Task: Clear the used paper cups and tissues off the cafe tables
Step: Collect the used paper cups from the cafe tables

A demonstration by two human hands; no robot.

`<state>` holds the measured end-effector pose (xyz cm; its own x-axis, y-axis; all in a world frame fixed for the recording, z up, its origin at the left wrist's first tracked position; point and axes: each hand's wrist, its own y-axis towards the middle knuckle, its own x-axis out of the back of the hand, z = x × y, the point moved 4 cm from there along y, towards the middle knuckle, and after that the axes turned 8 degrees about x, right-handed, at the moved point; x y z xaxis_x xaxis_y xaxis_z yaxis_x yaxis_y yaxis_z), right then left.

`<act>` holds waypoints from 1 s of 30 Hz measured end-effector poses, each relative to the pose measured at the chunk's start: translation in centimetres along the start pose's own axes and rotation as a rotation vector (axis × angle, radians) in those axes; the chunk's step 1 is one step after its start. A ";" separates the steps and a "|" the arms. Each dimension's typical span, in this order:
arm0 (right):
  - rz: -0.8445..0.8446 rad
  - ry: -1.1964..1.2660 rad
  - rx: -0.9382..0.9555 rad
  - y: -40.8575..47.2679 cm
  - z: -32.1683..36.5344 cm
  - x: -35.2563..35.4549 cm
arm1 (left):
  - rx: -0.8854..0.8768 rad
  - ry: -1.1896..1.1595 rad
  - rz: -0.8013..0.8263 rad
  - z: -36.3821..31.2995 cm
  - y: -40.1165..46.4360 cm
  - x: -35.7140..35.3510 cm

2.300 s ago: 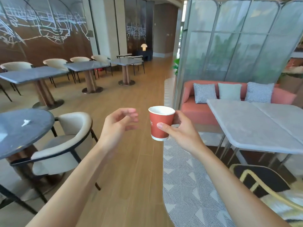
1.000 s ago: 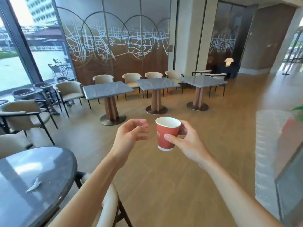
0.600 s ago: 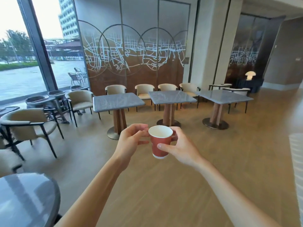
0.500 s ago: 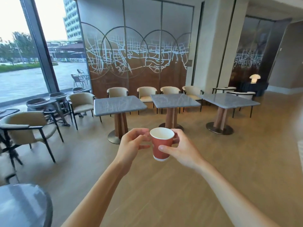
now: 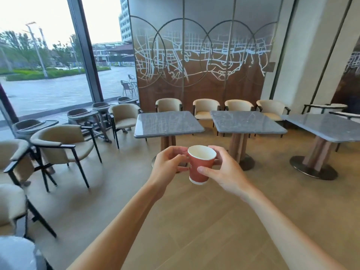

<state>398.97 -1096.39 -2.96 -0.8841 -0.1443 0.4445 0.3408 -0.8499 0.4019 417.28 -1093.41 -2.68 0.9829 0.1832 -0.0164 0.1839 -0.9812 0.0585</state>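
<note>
In the head view, a red paper cup (image 5: 198,171) with a white inside is held upright at chest height over the wooden floor, and it looks empty. My right hand (image 5: 227,170) grips it from the right, thumb across the front and fingers behind. My left hand (image 5: 167,164) is against the cup's left side, its curled fingers and thumb closing on the wall just below the rim. No tissue shows in the view.
Three square grey tables stand ahead: left (image 5: 167,124), middle (image 5: 247,122), right (image 5: 331,128). Beige armchairs (image 5: 62,143) line the left side and the back wall. A round table edge (image 5: 17,252) shows at bottom left. Open wooden floor lies beneath my arms.
My view has swung left, from the sofa area to the window side. My left hand has closed in and taken hold of the cup's left side. The round table with the tissue slid out of view.
</note>
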 end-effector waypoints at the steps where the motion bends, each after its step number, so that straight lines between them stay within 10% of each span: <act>1: 0.018 0.002 0.003 2.2 -1.2 -0.1 | 0.002 0.010 -0.015 0.2 2.3 0.0; 30: 0.268 0.088 0.018 64.6 -26.9 -17.3 | 0.114 0.067 -0.189 8.0 66.6 15.0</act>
<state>427.69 -1162.46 -6.24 -0.7856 -0.4074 0.4657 0.5715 -0.7662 0.2937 444.25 -1156.49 -6.99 0.9300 0.3640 0.0507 0.3665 -0.9289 -0.0530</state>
